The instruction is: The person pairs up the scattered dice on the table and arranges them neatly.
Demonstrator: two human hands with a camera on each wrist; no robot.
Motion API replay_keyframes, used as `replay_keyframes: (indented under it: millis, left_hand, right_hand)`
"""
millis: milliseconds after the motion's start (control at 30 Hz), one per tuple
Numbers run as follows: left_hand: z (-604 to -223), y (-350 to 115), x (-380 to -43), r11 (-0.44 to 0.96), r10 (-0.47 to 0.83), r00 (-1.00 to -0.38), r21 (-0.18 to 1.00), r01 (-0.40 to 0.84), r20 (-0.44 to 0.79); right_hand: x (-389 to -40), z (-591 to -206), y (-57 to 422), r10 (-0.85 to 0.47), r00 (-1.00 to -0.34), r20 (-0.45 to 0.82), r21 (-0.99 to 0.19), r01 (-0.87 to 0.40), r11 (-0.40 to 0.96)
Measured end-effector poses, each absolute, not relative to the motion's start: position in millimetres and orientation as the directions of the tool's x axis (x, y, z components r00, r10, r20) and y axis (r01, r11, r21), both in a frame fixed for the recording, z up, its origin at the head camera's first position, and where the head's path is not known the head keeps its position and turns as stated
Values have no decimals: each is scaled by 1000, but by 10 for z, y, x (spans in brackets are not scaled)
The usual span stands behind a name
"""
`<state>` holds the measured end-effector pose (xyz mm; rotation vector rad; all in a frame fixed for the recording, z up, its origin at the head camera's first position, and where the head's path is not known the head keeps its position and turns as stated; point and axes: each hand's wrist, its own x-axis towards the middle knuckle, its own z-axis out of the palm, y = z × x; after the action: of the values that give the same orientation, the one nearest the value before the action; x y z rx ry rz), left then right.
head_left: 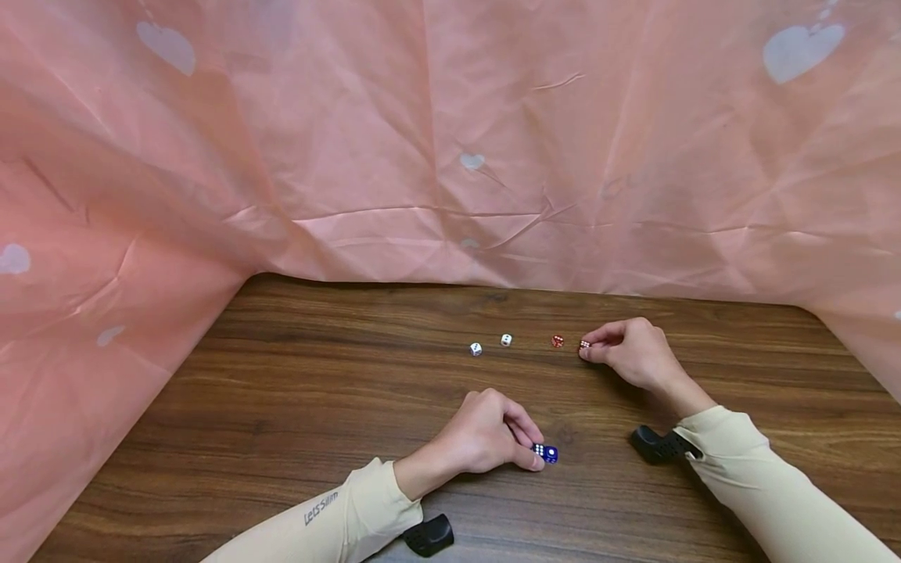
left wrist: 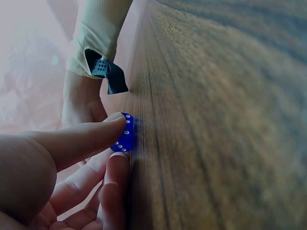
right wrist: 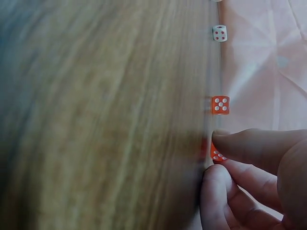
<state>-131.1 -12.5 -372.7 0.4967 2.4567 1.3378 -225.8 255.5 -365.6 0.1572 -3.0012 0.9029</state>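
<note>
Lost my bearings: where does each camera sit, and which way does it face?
Head: worn on the head, facing forward and down at the wooden table; left hand, right hand, sleeves show.
Left wrist: on that wrist, facing a blue die; left hand and right sleeve show.
Right wrist: on that wrist, facing two red dice; right hand shows.
Head and right wrist share those red dice.

Curtained nook (head_left: 450,258), pink heart-print cloth (head_left: 352,117), wood-grain tabletop (head_left: 281,375)

Head view overlooks both hands (head_left: 486,434), wrists close-up.
</note>
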Motion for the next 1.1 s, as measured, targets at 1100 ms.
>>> replay_keyframes:
  millis: [1100]
  left_hand:
    - [-3747,-128,-1340,514,432,-896,844,154,-100]
  right_hand:
    - [-1714,-3553,2274,-171,-985,34,-610,-156,777]
